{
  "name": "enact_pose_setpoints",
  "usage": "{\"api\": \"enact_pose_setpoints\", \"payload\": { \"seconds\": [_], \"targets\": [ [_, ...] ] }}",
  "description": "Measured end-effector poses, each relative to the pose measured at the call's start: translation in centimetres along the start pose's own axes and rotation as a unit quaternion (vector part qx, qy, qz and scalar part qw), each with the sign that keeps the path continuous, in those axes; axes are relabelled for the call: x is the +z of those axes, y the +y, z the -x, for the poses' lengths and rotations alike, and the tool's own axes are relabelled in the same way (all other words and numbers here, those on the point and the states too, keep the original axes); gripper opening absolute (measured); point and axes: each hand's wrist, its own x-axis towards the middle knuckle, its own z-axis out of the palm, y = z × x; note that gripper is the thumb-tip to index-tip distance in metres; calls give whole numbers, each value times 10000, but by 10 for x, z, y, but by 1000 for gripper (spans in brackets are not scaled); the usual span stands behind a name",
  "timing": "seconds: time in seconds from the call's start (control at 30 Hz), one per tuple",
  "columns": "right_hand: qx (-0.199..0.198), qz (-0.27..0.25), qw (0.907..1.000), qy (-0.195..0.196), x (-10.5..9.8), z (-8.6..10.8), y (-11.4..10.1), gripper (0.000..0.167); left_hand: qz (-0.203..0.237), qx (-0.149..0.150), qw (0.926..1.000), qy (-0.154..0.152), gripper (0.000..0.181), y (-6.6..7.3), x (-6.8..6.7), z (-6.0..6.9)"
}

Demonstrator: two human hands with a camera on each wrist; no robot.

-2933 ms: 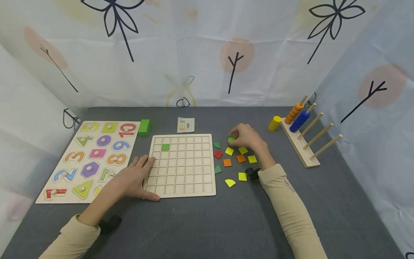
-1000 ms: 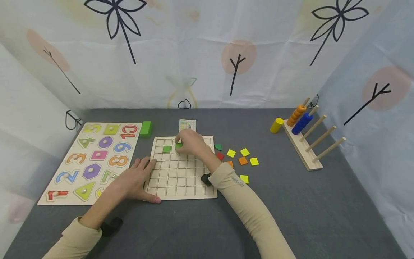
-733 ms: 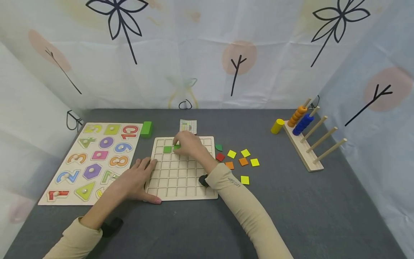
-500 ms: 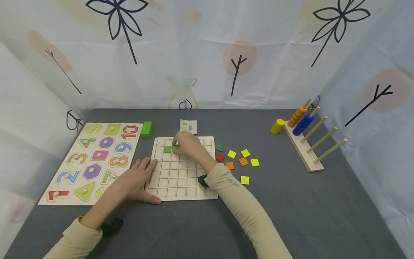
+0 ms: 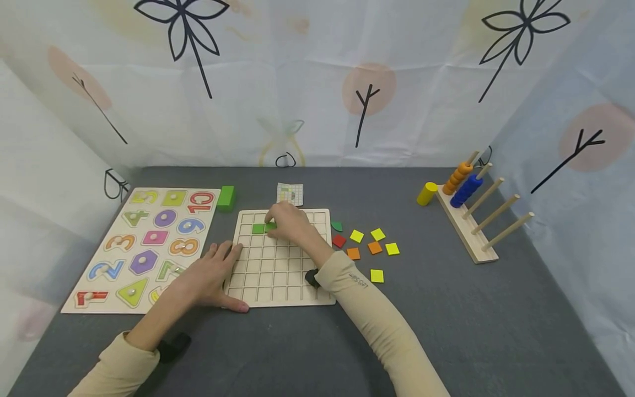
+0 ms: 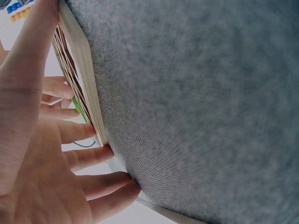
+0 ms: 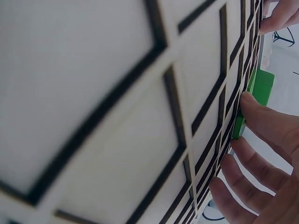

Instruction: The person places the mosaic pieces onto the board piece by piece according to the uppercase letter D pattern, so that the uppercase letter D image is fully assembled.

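A pale puzzle board [image 5: 121, 255] of colored numbers and shapes lies at far left, beside a person's left hand [image 5: 210, 278], its fingers spread and loose, touching the left edge of a wooden grid board [image 5: 280, 275] with the thumb near its front corner. A green block [image 5: 225, 198] rests just beyond. The grid board lies flat and roughly square to the table, its far and near edges running almost level from left to right, its pale surface ruled into rows of small cells. One flat, plain green tile [image 5: 258, 229] sits in a cell of its upper left part. Immediately to the right is the held green tile [image 5: 270, 226], bright, thin and straight-edged, pinched between the thumb and fingers of the right hand [image 5: 292, 221]. It lies flat or nearly so, roughly in line with its neighbor; fingers cover part of it, so its long axis cannot be told, nor whether it is fully seated. Behind is a small patterned card [image 5: 290, 193]. To the right are scattered loose tiles [image 5: 377, 276] in green, red, orange and yellow, then a yellow cylinder [image 5: 426, 194] and a wooden peg stand [image 5: 462, 226] carrying orange and blue beads [image 5: 466, 191].
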Motion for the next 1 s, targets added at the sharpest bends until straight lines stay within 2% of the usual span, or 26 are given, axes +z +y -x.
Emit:
{"api": "enact_pose_setpoints", "payload": {
  "seconds": [0.47,0.73,1.0],
  "targets": [
    [12,61,9999,-83,-1,2,-3,28,13,15,10000,2,133,1,-1,0],
    [-187,81,9997,-103,-1,2,-2,29,-8,15,10000,5,132,0,0,0],
    [-395,-159,9988,-235,-7,5,3,33,-55,51,10000,23,132,-1,1,-1]
  ]
}}
